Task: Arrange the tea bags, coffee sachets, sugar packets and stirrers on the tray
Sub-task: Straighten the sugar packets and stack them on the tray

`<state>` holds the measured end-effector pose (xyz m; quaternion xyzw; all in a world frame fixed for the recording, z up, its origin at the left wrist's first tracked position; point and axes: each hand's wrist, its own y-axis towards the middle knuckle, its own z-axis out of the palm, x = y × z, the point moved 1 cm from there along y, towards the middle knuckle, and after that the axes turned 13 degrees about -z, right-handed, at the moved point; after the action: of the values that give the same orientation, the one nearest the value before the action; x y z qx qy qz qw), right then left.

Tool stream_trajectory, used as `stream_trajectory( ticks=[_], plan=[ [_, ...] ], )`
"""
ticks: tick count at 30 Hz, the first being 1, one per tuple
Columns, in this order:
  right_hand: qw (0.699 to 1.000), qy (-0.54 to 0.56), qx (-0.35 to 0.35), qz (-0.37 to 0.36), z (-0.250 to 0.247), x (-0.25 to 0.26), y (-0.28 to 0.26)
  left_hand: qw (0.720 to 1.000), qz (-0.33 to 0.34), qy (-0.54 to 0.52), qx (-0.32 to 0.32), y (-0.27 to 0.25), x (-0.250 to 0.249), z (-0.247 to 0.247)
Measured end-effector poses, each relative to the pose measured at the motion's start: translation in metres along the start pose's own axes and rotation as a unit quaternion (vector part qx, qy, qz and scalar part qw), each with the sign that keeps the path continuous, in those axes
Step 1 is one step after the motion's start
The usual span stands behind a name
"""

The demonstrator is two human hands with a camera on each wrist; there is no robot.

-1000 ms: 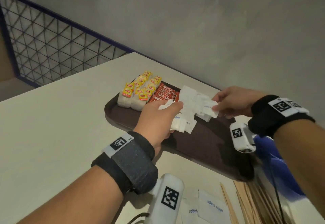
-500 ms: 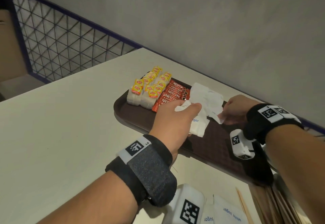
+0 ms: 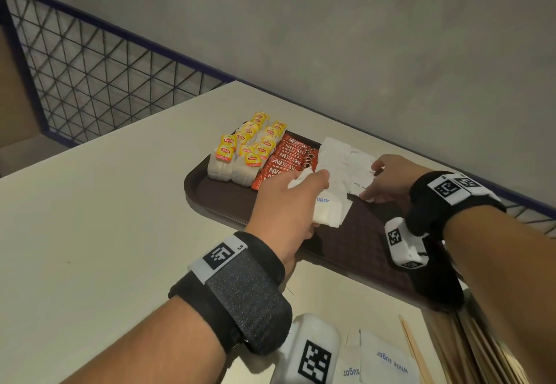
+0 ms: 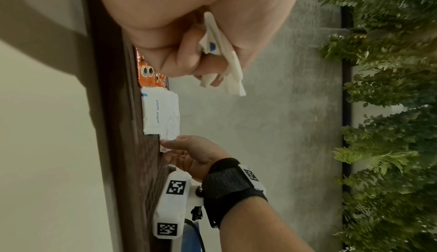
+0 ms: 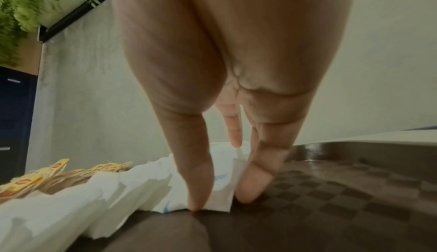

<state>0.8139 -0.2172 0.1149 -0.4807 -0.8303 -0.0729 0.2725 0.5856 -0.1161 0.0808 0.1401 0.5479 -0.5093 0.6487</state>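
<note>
Your left hand has its grip closed around a small bundle of white paper sugar packets, held just above the dark brown plastic tray. Your right hand is open, its straight fingers pressing against the edge of the row of white sugar packets already lying on the tray, beside the red coffee sachets and the yellow-tagged tea bags.

These packets look light, thin and limp, and they probably slide over one another easily. Judging by that, pinch the bundle across its flat faces near the middle, not by a corner, so the stack does not fan out. The row on the tray will likely shift at a light nudge, so square it with flat fingers along its edge.

Much is hidden. Your left hand covers the near end of the coffee sachets and part of the row, so you cannot tell how many packets are in the bundle. More white sugar packets and the pale wooden stirrers lie on the off-white surface at the bottom of the head view, cut off by the frame and partly behind your right arm. Whether the row lies straight is hard to judge.
</note>
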Motion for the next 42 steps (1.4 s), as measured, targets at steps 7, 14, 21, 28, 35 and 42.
stream_trajectory(
  ticks=[7,14,21,28,35,42],
  plan=[
    [0.994,-0.100,-0.030,-0.022,-0.006,0.012,-0.023,0.996,-0.042,-0.065,0.036,-0.005,-0.004,0.001],
    [0.928,0.363,0.014,-0.078,0.002,0.054,-0.147,0.996,-0.032,-0.079,0.023,-0.012,-0.001,0.005],
    [0.858,0.501,-0.056,-0.096,0.053,0.031,-0.192,0.993,0.032,0.043,0.102,-0.022,0.007,0.013],
    [0.827,0.545,-0.116,-0.077,0.056,0.013,-0.191,0.993,0.002,0.009,0.121,-0.020,0.007,0.014],
    [0.809,0.574,-0.110,-0.069,0.060,0.005,-0.183,0.994,0.004,0.027,0.108,-0.016,0.012,0.014],
    [0.701,0.704,-0.114,-0.010,0.058,0.001,-0.181,0.998,0.042,0.019,0.047,-0.010,0.008,0.004]
  ],
)
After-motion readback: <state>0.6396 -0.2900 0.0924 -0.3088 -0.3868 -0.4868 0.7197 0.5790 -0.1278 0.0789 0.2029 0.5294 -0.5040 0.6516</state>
